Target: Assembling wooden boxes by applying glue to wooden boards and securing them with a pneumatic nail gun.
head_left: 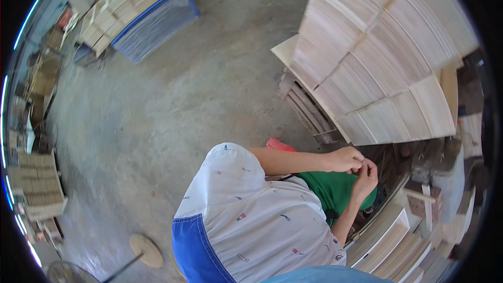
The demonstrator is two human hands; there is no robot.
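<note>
My left hand (346,160) and my right hand (366,177) meet fingertip to fingertip in front of me, above a green cloth (327,186) over my lap. The fingers of both are closed in a pinch. Whatever lies between them, if anything, is too small to make out. My left forearm reaches across from a white printed sleeve, while the right one comes up from below. Just beyond my left forearm shows a red object (279,144), partly hidden.
A tall stack of pale wooden boards (374,57) stands close ahead on a slatted pallet (304,106). More boards (390,249) lie at my right. Far left are wooden pieces above a blue-edged, film-wrapped block (157,25). A fan (70,272) and round wooden disc (146,250) stand behind left.
</note>
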